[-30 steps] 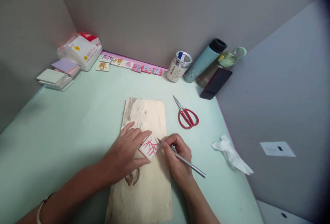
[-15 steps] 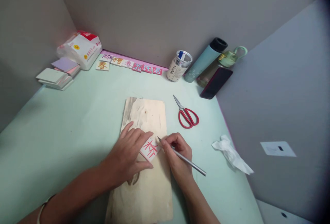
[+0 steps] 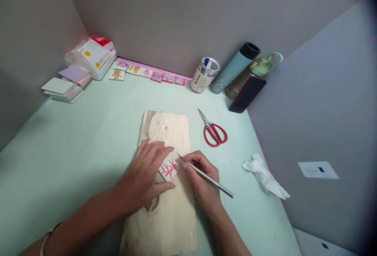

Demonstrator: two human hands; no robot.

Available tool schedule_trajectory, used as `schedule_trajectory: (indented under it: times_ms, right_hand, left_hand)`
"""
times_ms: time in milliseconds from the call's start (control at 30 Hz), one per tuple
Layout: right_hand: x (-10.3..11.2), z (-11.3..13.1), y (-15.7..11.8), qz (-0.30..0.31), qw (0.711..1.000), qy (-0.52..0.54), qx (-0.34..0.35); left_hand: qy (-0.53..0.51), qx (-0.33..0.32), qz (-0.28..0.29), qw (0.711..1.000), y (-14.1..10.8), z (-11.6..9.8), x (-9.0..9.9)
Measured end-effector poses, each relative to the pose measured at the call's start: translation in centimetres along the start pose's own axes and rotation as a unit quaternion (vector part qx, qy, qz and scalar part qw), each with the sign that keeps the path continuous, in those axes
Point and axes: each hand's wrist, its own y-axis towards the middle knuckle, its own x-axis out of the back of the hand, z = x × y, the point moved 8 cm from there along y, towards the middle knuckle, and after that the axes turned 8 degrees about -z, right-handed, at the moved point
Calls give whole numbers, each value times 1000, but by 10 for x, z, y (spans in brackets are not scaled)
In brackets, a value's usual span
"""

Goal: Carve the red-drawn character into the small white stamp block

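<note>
1 small, roughly square tile (image 3: 170, 169), bearing red strokes, lies on a wooden board (image 3: 176, 130), which rests on a pale green table (image 3: 97, 130). Compared with 0.5 seconds ago, the strokes slant a different way: the tile appears freshly turned, probably presenting another side for the work. The left hand (image 3: 144, 169) arches around it, forefinger along the upper-left edge, thumb near the lowest corner; whether they pinch it, I cannot tell. The right hand (image 3: 203, 173) grips a slim metal craft knife (image 3: 210, 179) like a pen, its tip just past the tile's upper-right edge. Set as a diamond, the tile points 1 corner to the far side and 1 to the near side; being nearly square, it shows no clear long axis. The knife's long axis runs from tip at upper left to butt at lower right. Red-handled scissors (image 3: 207, 123) lie near the board's right side.
</note>
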Motion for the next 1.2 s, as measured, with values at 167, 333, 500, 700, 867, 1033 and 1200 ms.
schedule_trajectory:
  times_ms: [167, 333, 500, 700, 867, 1033, 1200]
  right_hand:
    - [-3, -2, -3, 22, 1000, -1, -1]
    - [-7, -3, -5, 36, 999, -13, -6]
    - [-9, -4, -7, 50, 998, -22, -9]
    - [-11, -3, -6, 52, 999, -11, -4]
    - [-11, -3, -6, 44, 999, -9, -4]
    - [-10, -5, -7, 41, 999, -8, -8]
    - [-18, 4, -10, 67, 997, -32, 32]
  left_hand:
    - [7, -5, 5, 1000, 0, 2, -1]
    - [-3, 15, 13, 1000, 3, 15, 2]
    - [-15, 9, 12, 1000, 4, 13, 3]
    - [-41, -5, 39, 998, -2, 9, -6]
    - [-66, -29, 52, 996, -5, 6, -7]
    - [-69, -11, 70, 995, -2, 6, -1]
    - [-79, 23, 89, 993, -4, 9, -5]
